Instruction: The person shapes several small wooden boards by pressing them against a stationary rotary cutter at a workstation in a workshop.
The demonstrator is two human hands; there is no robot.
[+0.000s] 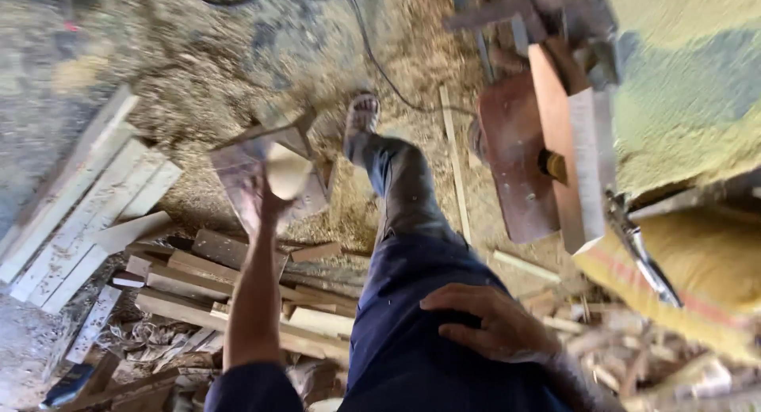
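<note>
1. Left sleeve [242,387]: dark navy cloth, ends above the elbow, so the forearm is bare; hem slightly rounded.
2. Left hand [265,196]: bare, no glove; blurred, so fine detail cannot be told.
3. Right hand [487,321]: bare, no glove, no ring or watch visible; the wrist runs out toward the lower frame edge, blurred there.
4. Trousers [412,301]: dark navy blue, full length, plain weave with a faint sheen; creases along the thigh and at the knee, narrowing toward the ankle.
5. Sandal [361,115]: open-toed, pale grey-white, with cross straps over the foot; toes show at the front.
</note>
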